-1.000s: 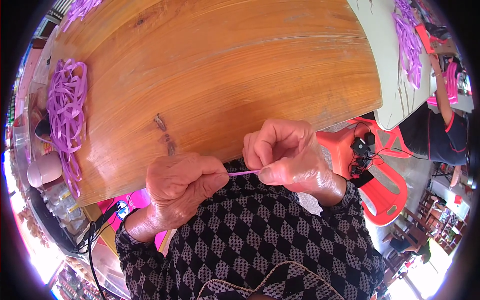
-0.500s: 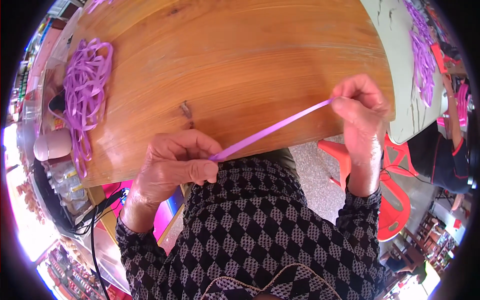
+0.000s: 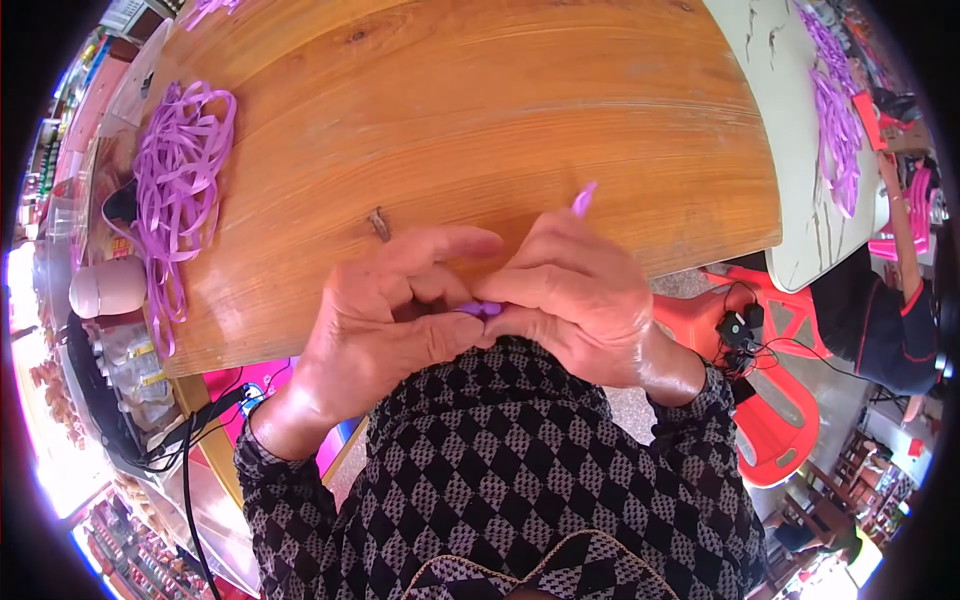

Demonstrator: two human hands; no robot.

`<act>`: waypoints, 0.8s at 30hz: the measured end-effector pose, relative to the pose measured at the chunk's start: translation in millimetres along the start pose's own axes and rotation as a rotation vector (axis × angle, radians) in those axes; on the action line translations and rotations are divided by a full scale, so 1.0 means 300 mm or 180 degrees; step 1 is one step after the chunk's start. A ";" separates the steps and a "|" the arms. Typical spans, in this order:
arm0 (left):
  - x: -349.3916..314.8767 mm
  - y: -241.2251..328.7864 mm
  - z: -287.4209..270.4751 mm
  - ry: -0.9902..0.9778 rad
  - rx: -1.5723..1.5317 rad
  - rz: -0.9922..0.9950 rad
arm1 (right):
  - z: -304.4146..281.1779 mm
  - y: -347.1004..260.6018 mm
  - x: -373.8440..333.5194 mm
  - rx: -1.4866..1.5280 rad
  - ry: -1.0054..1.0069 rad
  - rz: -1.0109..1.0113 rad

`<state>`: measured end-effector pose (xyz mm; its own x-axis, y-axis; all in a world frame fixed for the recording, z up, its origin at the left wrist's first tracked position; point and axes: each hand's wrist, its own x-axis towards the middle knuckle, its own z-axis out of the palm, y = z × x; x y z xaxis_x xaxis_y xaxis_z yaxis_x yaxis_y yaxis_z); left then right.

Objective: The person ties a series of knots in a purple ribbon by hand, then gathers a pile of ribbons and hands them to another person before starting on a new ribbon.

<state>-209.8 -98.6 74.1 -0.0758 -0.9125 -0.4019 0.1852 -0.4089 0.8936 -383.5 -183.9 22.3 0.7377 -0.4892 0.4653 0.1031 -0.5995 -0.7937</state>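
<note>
Both my hands meet over the near edge of the wooden table. Between their fingertips is a small folded bit of purple ribbon. My left hand pinches it between thumb and fingers, the index finger reaching out above. From the other side, my right hand grips the same ribbon, thumb and index pressed together. One ribbon end sticks up beyond the back of my right hand. The rest of the strip is hidden by my fingers.
A heap of purple ribbon lies at the table's left edge, beside a pinkish rounded object. More ribbon rests on a pale table at right. A red plastic stool with cables stands below; another person's arm is at far right.
The ribbon was stretched straight between my two hands. My right hand has come left and down to meet my left, and the ribbon is now bunched at the fingertips.
</note>
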 end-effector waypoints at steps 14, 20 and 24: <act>-0.079 0.024 -0.192 0.0480 0.0781 -0.0165 | -0.240 0.016 -0.027 -0.0076 0.1512 0.1205; -0.197 -0.010 -0.437 0.1269 0.1150 -0.0083 | -0.531 0.170 -0.151 0.0425 0.2431 0.1531; -0.326 -0.067 -0.625 0.1932 0.1262 0.0110 | -0.791 0.300 -0.277 -0.0286 0.3078 0.1572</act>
<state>-22.4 0.2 57.9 0.5023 -0.8074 -0.3095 -0.2003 -0.4568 0.8667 -593.7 -347.3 5.3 -0.1567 -0.9566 0.2457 -0.1388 -0.2249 -0.9644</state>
